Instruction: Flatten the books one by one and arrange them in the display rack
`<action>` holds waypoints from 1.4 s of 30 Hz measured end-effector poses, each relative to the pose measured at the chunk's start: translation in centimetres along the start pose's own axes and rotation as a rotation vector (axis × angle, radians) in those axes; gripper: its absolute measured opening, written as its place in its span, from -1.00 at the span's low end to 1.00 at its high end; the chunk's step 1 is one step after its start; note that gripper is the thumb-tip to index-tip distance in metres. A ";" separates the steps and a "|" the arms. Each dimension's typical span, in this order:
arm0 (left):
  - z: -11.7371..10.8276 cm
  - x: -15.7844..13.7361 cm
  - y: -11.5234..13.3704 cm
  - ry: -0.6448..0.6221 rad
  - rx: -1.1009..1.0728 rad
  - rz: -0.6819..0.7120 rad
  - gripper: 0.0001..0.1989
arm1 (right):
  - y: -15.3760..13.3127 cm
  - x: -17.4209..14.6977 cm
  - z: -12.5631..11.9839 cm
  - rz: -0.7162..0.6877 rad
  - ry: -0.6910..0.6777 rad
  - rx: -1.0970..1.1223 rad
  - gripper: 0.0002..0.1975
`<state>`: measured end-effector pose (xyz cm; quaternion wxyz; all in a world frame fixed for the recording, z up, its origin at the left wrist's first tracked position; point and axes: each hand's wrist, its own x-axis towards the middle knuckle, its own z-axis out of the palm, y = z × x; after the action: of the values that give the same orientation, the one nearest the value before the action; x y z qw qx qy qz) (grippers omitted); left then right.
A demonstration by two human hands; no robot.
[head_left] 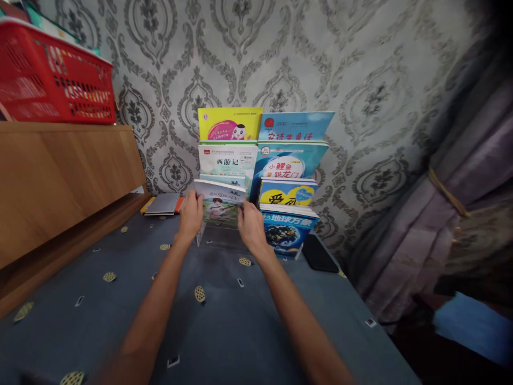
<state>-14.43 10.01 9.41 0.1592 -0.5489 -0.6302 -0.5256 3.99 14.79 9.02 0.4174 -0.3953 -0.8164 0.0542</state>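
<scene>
A thin book [219, 208] with a grey top and a child on its cover is gripped by its two side edges, my left hand [191, 215] on one and my right hand [251, 227] on the other. It stands nearly upright in front of a tiered rack of books, over a clear front ledge [224, 236]. Right behind it rises a pale blue book [224, 180], then a white book [227, 159] and a yellow book [230, 124]. Beside my right hand, the right column shows a blue globe book [286, 232] lowest. My fingertips behind the held book are hidden.
A black phone-like slab [319, 253] lies right of the rack. Small books [162, 204] lie flat at the left, near a wooden cabinet [72, 182] bearing a red basket [56, 80]. Patterned cloth [224, 331] covers the surface; a curtain [425, 230] hangs right.
</scene>
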 end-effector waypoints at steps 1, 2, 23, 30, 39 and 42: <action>0.1 -0.1 0.0 -0.004 0.055 -0.005 -0.86 | -0.1 -0.1 0.1 0.019 -0.026 -0.026 -0.60; 0.3 -0.1 -0.1 -0.013 0.105 -0.013 -0.87 | -0.2 -0.1 0.2 0.034 -0.045 -0.044 -0.60; 2.8 0.1 -0.9 -0.062 0.324 -0.069 -0.72 | 2.2 0.1 4.4 0.038 0.175 0.188 -0.48; 3.0 0.5 -1.0 -0.060 0.358 -0.057 -0.69 | 1.9 0.0 4.5 0.059 0.163 0.104 -0.45; 2.3 0.3 0.4 -0.042 0.313 -0.124 -0.80 | 1.9 -0.2 4.6 0.071 0.145 0.104 -0.44; 2.3 0.4 0.5 -0.063 0.329 -0.135 -0.79 | 2.0 -0.2 5.0 0.046 0.171 0.133 -0.41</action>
<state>-13.29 12.02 9.03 0.1913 -0.4881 -0.7479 -0.4073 1.68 17.22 4.81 0.5095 -0.3887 -0.7630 0.0839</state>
